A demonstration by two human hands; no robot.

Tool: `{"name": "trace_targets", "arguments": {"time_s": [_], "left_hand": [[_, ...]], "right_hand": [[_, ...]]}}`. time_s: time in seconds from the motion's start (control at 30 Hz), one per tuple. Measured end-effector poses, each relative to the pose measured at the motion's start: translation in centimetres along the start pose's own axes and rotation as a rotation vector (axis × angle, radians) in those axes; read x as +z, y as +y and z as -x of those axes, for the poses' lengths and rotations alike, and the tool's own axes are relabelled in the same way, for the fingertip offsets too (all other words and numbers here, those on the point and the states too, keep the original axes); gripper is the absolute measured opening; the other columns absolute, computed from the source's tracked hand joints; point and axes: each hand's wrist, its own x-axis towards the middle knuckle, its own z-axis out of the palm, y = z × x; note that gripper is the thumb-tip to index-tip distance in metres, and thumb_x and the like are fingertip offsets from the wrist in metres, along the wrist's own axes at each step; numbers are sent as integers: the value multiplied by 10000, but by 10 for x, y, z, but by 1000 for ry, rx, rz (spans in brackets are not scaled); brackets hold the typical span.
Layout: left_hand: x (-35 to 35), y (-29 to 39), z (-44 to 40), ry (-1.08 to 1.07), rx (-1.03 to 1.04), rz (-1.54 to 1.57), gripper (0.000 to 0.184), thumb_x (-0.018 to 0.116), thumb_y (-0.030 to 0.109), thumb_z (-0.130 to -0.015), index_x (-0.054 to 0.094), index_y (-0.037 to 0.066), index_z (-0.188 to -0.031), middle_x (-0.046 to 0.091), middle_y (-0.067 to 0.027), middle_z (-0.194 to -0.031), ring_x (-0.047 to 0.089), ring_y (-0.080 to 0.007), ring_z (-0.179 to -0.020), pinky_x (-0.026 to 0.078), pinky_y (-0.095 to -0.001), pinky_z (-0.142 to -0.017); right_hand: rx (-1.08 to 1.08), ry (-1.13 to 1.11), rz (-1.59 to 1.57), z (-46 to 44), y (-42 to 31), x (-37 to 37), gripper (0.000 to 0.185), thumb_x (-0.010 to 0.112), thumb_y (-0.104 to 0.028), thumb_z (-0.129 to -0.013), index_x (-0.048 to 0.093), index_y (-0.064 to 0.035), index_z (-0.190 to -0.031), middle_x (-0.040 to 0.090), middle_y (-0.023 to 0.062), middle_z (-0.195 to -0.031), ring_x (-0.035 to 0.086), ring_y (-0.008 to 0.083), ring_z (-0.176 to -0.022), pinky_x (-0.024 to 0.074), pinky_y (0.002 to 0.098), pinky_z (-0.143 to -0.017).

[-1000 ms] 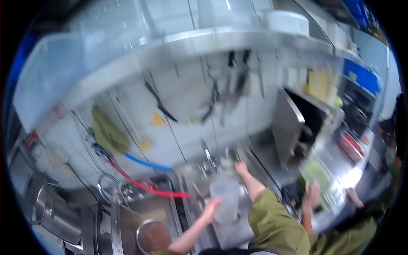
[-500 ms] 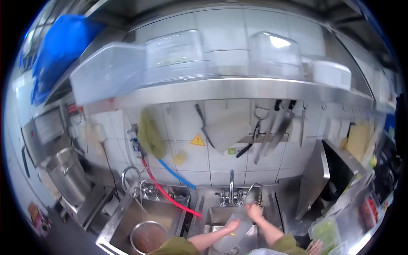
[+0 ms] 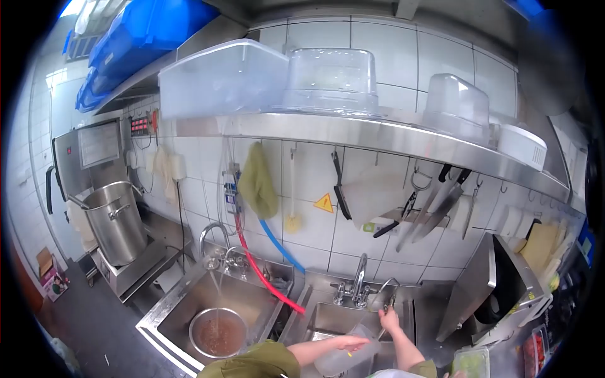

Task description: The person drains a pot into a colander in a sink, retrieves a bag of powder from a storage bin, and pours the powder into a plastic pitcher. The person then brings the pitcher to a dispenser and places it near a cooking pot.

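My left hand (image 3: 351, 343) is at the side of a translucent plastic container (image 3: 340, 362) and holds it tilted over the right sink basin (image 3: 324, 315). The fingers point to the right, and part of the grip is hidden. My right hand (image 3: 390, 319) is closed around the lower part of a thin curved tap (image 3: 394, 288) at the back right of this sink. A larger faucet (image 3: 360, 277) with two handles stands just left of it. Both forearms come in from below in olive sleeves (image 3: 268, 360).
Water runs into a metal bowl (image 3: 218, 334) of brownish contents in the left sink (image 3: 179, 310). A red hose (image 3: 258, 277) hangs between the sinks. Knives (image 3: 441, 208) hang below the shelf (image 3: 378, 129). A tall steel pot (image 3: 116, 223) stands left. Food tubs (image 3: 471, 363) are at lower right.
The view has turned left, so the scene sits farther right and is sharper. My right hand has shifted onto the thin tap. My left hand stays at the container, its fingers straighter.
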Motion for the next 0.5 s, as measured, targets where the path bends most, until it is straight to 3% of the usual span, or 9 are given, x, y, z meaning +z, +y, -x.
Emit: {"name": "trace_targets", "arguments": {"time_s": [0.03,0.1,0.13,0.17,0.23,0.3,0.4,0.47,0.5], "left_hand": [[-6,-1,-8,16,40,-55,341,530,436,-740,566,102,-687,439,25,-531,377,-78,-447,321,-235,-408],[-5,6,-10,165,43,-233,308,558,383,-742,558,76,-719,434,16,-530,386,-86,-410,321,-239,-374],[-9,-5,-33,321,-91,-393,344,558,344,-745,556,25,-875,481,-23,-560,433,-111,-407,364,-269,-373],[13,15,-9,420,-28,-404,384,563,307,-741,515,-3,-962,524,-70,-631,489,-138,-460,406,-287,-434],[40,35,14,563,110,-529,453,566,252,-737,458,-30,-1075,574,-146,-761,565,-202,-586,455,-321,-558],[31,22,10,734,295,-755,463,564,226,-740,438,-15,-1116,576,-201,-869,591,-281,-748,457,-358,-689],[14,11,20,724,283,-768,551,565,262,-754,373,-53,-1163,496,-263,-1035,504,-350,-952,396,-395,-814],[-5,-20,9,817,309,-652,550,547,251,-777,338,-77,-1166,468,-260,-1087,485,-340,-989,377,-384,-840],[-24,-37,4,827,228,-491,537,524,242,-798,318,-67,-1186,487,-234,-1049,515,-316,-902,409,-373,-769]], "right_hand": [[5,21,-3,-18,2,2,594,525,-350,-756,353,32,-1178,507,263,-1018,487,380,-968,396,415,-816],[-101,65,45,-52,11,14,629,478,-418,-774,347,53,-1169,467,270,-1078,440,379,-1029,368,403,-860],[-78,-4,39,-61,5,12,574,465,-428,-782,434,56,-1090,495,266,-1034,470,377,-989,395,403,-821],[-88,-179,97,-51,-22,-12,518,461,-439,-782,547,51,-925,548,253,-921,525,379,-888,429,421,-745],[-178,-47,215,-82,4,30,500,462,-468,-769,611,8,-732,589,210,-750,581,347,-731,457,429,-657],[-120,67,217,-61,-9,16,297,516,-306,-739,627,-30,-725,605,168,-760,593,298,-743,472,395,-655],[-190,54,533,-58,-4,27,147,522,-157,-678,639,-74,-707,614,118,-739,603,244,-720,481,351,-654],[-216,314,450,-68,16,43,151,511,-153,-700,636,-70,-683,605,126,-716,601,249,-705,484,348,-634],[-239,280,435,-69,24,40,151,504,-148,-696,628,-63,-679,602,121,-716,600,248,-701,486,345,-628]]}}
